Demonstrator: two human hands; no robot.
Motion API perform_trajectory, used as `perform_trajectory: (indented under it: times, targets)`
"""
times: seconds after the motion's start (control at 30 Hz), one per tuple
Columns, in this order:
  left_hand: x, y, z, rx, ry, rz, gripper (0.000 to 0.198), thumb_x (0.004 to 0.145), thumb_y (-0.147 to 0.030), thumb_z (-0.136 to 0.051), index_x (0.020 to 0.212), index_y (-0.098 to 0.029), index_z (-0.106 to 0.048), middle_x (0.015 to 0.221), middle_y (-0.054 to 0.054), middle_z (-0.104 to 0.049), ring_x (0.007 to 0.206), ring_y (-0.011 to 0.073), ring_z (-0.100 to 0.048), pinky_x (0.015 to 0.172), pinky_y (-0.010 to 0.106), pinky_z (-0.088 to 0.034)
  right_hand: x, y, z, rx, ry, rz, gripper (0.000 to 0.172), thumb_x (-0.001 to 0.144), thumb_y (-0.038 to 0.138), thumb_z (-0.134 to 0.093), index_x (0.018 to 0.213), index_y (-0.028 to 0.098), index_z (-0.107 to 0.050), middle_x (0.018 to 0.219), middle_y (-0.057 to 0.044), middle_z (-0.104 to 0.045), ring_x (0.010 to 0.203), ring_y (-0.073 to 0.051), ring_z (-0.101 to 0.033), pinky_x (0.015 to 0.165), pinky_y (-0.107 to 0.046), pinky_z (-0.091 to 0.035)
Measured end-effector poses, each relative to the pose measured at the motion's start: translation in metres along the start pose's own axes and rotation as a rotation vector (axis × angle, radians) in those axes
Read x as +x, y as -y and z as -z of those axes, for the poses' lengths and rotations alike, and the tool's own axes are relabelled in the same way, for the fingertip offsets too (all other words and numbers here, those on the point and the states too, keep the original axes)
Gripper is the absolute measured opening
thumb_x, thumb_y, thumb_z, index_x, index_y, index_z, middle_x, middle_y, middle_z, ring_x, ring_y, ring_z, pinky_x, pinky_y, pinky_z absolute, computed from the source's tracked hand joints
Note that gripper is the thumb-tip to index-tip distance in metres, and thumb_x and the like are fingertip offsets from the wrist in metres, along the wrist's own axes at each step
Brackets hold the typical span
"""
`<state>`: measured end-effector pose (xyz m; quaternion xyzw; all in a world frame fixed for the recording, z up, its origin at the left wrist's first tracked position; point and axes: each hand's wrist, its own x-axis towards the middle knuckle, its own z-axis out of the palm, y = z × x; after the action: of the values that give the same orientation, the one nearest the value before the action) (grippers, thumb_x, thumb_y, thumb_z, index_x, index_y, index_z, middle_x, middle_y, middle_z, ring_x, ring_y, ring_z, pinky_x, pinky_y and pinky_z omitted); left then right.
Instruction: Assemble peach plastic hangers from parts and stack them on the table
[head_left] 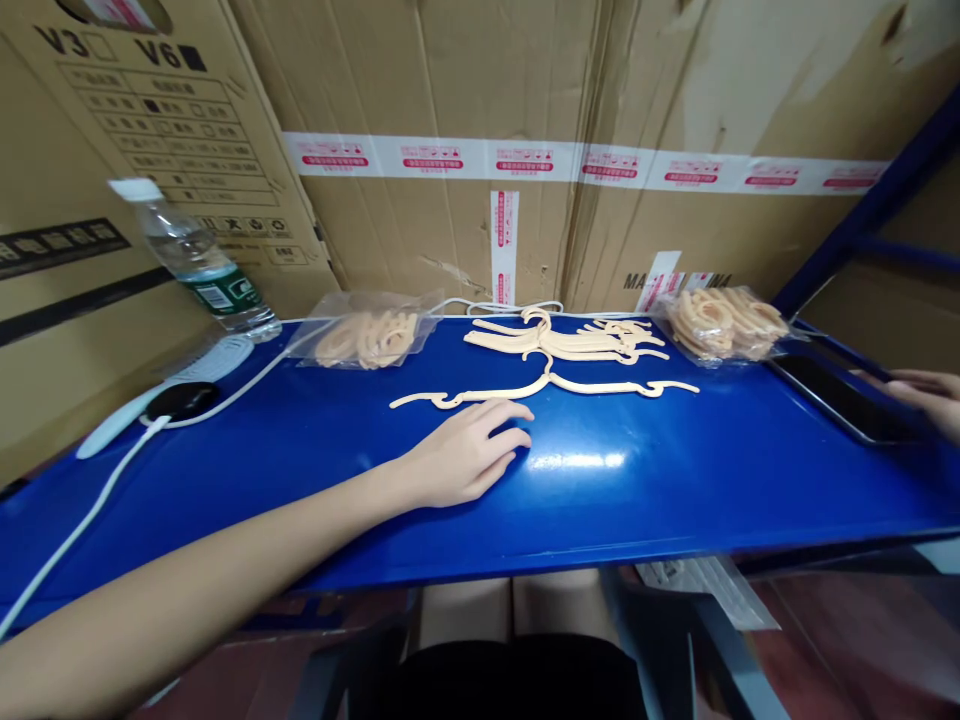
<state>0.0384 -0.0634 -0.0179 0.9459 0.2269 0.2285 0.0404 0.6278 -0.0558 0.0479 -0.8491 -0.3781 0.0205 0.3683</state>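
My left hand [474,458] rests on the blue tabletop with fingers loosely bent and apart, holding nothing. Just beyond its fingers lies a cream plastic folding clothes hanger [600,386], spread out flat with its hook pointing away. Behind that hanger is a stack of similar hangers [517,342], some overlapping. At the right edge of the view my right hand [930,398] is blurred and partly cut off. Its visible fingers stretch leftward above the far end of a black phone [844,398]; whether they touch it, I cannot tell.
Clear bags of folded hangers lie at the back left [371,338] and back right [726,322]. A water bottle [214,275], a black round device [182,401] with a white cable [97,515] and a pale-blue handled object [142,410] occupy the left. Cardboard boxes [450,240] stand behind.
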Motion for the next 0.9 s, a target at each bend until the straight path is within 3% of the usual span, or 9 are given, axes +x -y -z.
perform_trajectory:
  times: [0.1,0.2,0.33,0.53,0.73,0.9]
  targets:
    - [0.0,-0.001,-0.002,-0.008,-0.01,0.001,0.023,0.097,-0.015,-0.046,0.113,-0.017,-0.064,0.133,0.016,-0.058,0.126,0.0276,-0.054,0.108,0.044,-0.046,-0.01,-0.015,-0.002,0.052,0.125,0.038,0.063,0.069,0.03,-0.067,0.131,0.022,-0.067,0.136,-0.025,-0.061,0.114,-0.038,-0.059,0.083,-0.052,-0.043]
    - [0.0,-0.001,-0.002,0.001,-0.01,0.006,0.024,0.098,-0.016,-0.046,0.114,-0.017,-0.063,0.132,0.016,-0.058,0.126,0.0273,-0.054,0.108,0.044,-0.045,-0.021,-0.018,-0.005,0.097,0.167,0.088,0.082,0.072,0.038,-0.065,0.15,0.019,-0.049,0.149,-0.025,-0.049,0.136,-0.038,-0.046,0.091,-0.052,-0.042]
    - [0.0,-0.001,-0.001,0.006,-0.002,0.013,0.024,0.098,-0.016,-0.045,0.114,-0.018,-0.063,0.132,0.015,-0.058,0.126,0.0272,-0.054,0.106,0.044,-0.046,-0.025,-0.022,-0.004,0.125,0.184,0.128,0.085,0.069,0.03,-0.064,0.152,0.019,-0.047,0.153,-0.021,-0.047,0.144,-0.035,-0.037,0.1,-0.05,-0.039]
    - [-0.001,-0.002,-0.001,0.001,0.001,0.018,0.024,0.098,-0.016,-0.045,0.114,-0.018,-0.063,0.132,0.015,-0.058,0.125,0.0272,-0.055,0.105,0.044,-0.047,-0.022,-0.029,-0.003,0.161,0.213,0.189,0.083,0.064,0.021,-0.063,0.147,0.029,-0.052,0.152,-0.018,-0.049,0.144,-0.033,-0.04,0.104,-0.047,-0.039]
    - [0.0,-0.002,-0.001,-0.016,0.008,0.024,0.025,0.098,-0.015,-0.045,0.115,-0.019,-0.062,0.132,0.015,-0.058,0.125,0.0271,-0.055,0.105,0.045,-0.047,-0.012,-0.037,-0.005,0.047,0.256,0.241,0.08,0.064,0.028,-0.065,0.143,0.03,-0.054,0.155,-0.015,-0.047,0.145,-0.033,-0.04,0.114,-0.045,-0.031]
    - [0.0,-0.002,-0.002,-0.014,0.002,0.018,0.024,0.099,-0.015,-0.044,0.114,-0.019,-0.062,0.131,0.015,-0.059,0.125,0.0263,-0.055,0.105,0.043,-0.047,-0.01,-0.036,-0.005,0.031,0.252,0.22,0.091,0.062,0.028,-0.065,0.151,0.028,-0.046,0.156,-0.014,-0.046,0.145,-0.033,-0.039,0.11,-0.042,-0.035]
